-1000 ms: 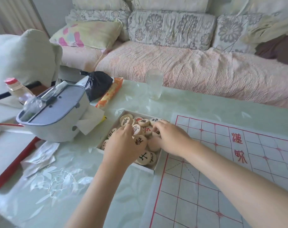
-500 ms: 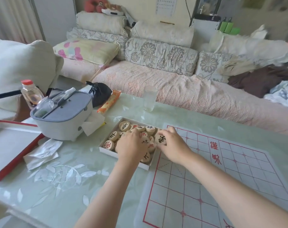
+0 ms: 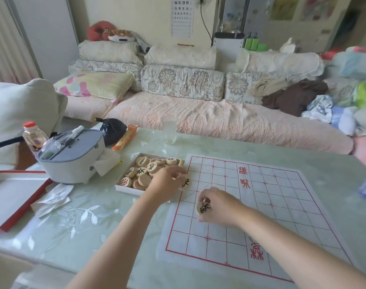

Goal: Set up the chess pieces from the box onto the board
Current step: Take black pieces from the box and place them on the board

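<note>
Head view: the pieces (image 3: 143, 173) look like small wooden discs, so we figure they're light, stiff, smooth-faced and not fragile. Best bet is pinching them by the rim with thumb and fingertips.

Most of them sit heaped in the box (image 3: 123, 187), mid-worktop (image 3: 90, 222), right beside the left edge of the board (image 3: 282, 205). The board looks like a thin soft sheet spread toward the worktop's right edge, so we'd guess it rucks up if a disc gets dragged.

Our left hand (image 3: 165, 184) is palm down over the box's right edge, fingers curled, pinching a black-lettered disc (image 3: 186, 183). Our right hand (image 3: 217, 207) hovers over the board's left part, curled round a second black disc (image 3: 203, 207) held on edge, with its face tilted toward us.
</note>
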{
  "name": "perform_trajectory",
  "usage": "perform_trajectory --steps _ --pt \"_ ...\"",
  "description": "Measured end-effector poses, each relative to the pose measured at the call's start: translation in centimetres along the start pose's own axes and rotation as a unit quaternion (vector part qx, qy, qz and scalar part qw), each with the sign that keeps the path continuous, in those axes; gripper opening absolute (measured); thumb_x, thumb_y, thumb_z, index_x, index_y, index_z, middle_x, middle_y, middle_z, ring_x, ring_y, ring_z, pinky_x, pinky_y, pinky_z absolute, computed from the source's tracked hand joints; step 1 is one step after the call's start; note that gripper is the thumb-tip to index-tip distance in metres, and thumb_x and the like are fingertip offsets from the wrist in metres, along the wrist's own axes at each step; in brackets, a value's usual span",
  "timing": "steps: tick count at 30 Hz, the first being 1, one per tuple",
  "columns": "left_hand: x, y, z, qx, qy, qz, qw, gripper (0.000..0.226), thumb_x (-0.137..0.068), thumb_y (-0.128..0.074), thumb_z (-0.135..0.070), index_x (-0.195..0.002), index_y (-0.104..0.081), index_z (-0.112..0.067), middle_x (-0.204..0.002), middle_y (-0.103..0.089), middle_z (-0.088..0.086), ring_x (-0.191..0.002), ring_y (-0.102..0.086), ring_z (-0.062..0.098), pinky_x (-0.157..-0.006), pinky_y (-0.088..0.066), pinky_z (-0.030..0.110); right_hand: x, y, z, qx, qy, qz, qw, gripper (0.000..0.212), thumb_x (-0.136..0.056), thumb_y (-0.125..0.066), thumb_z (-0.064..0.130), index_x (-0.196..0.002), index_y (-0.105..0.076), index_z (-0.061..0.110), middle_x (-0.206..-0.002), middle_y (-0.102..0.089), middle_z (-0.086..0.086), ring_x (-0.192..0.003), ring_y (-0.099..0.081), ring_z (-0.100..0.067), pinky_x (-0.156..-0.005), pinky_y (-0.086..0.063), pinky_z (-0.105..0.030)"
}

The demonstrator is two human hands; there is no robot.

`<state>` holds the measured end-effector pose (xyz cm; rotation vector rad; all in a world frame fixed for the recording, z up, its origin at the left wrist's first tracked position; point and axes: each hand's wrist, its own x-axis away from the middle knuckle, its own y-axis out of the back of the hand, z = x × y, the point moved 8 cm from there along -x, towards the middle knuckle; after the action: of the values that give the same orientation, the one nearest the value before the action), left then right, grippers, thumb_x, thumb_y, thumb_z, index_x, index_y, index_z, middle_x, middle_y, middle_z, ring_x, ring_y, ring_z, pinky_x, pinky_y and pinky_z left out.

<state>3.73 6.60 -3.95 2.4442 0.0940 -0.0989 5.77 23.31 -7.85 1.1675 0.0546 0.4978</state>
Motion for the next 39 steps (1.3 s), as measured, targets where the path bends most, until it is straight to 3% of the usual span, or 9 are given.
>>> perform_trajectory --steps 2,7,13,17,22,25,28,33,39 --pt "1.7 -1.3 0.6 0.022 0.009 0.026 0.999 0.017 -0.089 -0.064 -0.028 -0.105 -0.069 -0.032 -0.081 -0.062 -0.009 -0.056 -0.052 0.011 -0.049 -0.040 0.018 0.8 -1.3 -0.3 0.015 -0.002 0.015 1.000 0.042 -0.069 -0.072 0.051 -0.107 -0.058 0.037 -0.110 -0.050 0.015 -0.099 -0.056 -0.013 -0.082 -0.048 -0.030" --pt "3.4 -3.0 1.8 0.020 0.018 0.046 0.999 0.019 -0.087 -0.068 -0.022 -0.106 -0.066 -0.020 -0.088 -0.065 -0.006 -0.060 -0.064 0.005 -0.053 -0.047 0.015 1.5 -3.3 -1.5 0.026 -0.003 0.023 0.999 0.053 -0.066 -0.073 0.058 -0.112 -0.056 0.039 -0.109 -0.049 0.016 -0.097 -0.057 -0.013 -0.081 -0.050 -0.032" --pt "2.2 -3.7 1.8 0.026 0.033 0.048 0.998 0.016 -0.081 -0.074 -0.033 -0.095 -0.071 -0.024 -0.077 -0.070 -0.008 -0.065 -0.064 0.006 -0.062 -0.054 0.025 0.7 -1.2 -2.3 -0.094 -0.008 0.018 0.995 0.084 -0.073 -0.077 0.056 -0.144 -0.036 0.038 -0.122 -0.051 0.015 -0.106 -0.054 -0.009 -0.091 -0.044 -0.028" --pt "1.6 -4.4 2.0 0.103 0.052 0.056 0.992 0.025 -0.079 -0.076 -0.033 -0.100 -0.070 -0.023 -0.083 -0.073 0.000 -0.075 -0.071 0.016 -0.071 -0.059 0.033 0.0 0.9 -1.0 -0.185 0.041 -0.064 0.980 0.067 -0.077 -0.082 0.031 -0.135 -0.049 0.039 -0.112 -0.056 0.022 -0.079 -0.056 -0.004 -0.076 -0.047 -0.020" --pt "1.0 -4.3 1.8 0.154 0.062 0.056 0.985 0.028 -0.084 -0.072 -0.031 -0.107 -0.061 -0.020 -0.083 -0.073 0.000 -0.063 -0.069 0.006 -0.054 -0.049 0.019 -0.8 0.5 -0.5 -0.183 0.051 -0.137 0.972 0.047 -0.078 -0.082 0.031 -0.119 -0.061 0.037 -0.103 -0.063 0.023 -0.064 -0.053 0.003 -0.061 -0.041 -0.010" --pt "0.3 -2.9 1.9 -0.040 0.004 0.013 0.999 0.023 -0.093 -0.051 -0.033 -0.114 -0.059 -0.027 -0.099 -0.070 -0.006 -0.084 -0.066 0.012 -0.062 -0.049 0.027 -1.7 0.0 -1.0 -0.143 0.032 -0.146 0.978 0.048 -0.080 -0.079 0.040 -0.123 -0.058 0.032 -0.112 -0.061 0.019 -0.071 -0.051 0.004 -0.063 -0.036 -0.010" --pt "-0.5 -1.9 2.5 -0.263 -0.093 -0.021 0.960 0.033 -0.090 -0.049 -0.028 -0.122 -0.058 -0.030 -0.123 -0.057 -0.004 -0.119 -0.045 0.023 -0.092 -0.045 0.036 -3.0 0.1 -1.7 -0.104 0.006 -0.174 0.979 0.049 -0.079 -0.078 0.045 -0.120 -0.061 0.026 -0.114 -0.058 0.013 -0.085 -0.050 0.005 -0.071 -0.034 -0.009" --pt "-1.2 -2.4 6.4 -0.283 -0.067 0.044 0.956 0.049 -0.083 -0.054 -0.032 -0.132 -0.051 -0.027 -0.135 -0.042 0.002 -0.130 -0.029 0.029 -0.105 -0.035 0.039 -6.8 -0.3 -1.5 -0.054 -0.029 -0.170 0.984 0.049 -0.081 -0.072 0.051 -0.123 -0.060 0.028 -0.116 -0.057 0.008 -0.104 -0.054 -0.010 -0.083 -0.041 -0.026" --pt "-1.7 -1.7 7.5 -0.250 -0.073 0.036 0.965 0.052 -0.082 -0.058 -0.048 -0.132 -0.052 -0.035 -0.134 -0.045 0.001 -0.127 -0.031 0.028 -0.102 -0.037 0.036 -10.4 -1.2 0.0 0.030 -0.057 -0.153 0.986 0.042 -0.074 -0.065 0.066 -0.099 -0.056 0.034 -0.103 -0.059 0.013 -0.096 -0.056 -0.013 -0.073 -0.042 -0.030"
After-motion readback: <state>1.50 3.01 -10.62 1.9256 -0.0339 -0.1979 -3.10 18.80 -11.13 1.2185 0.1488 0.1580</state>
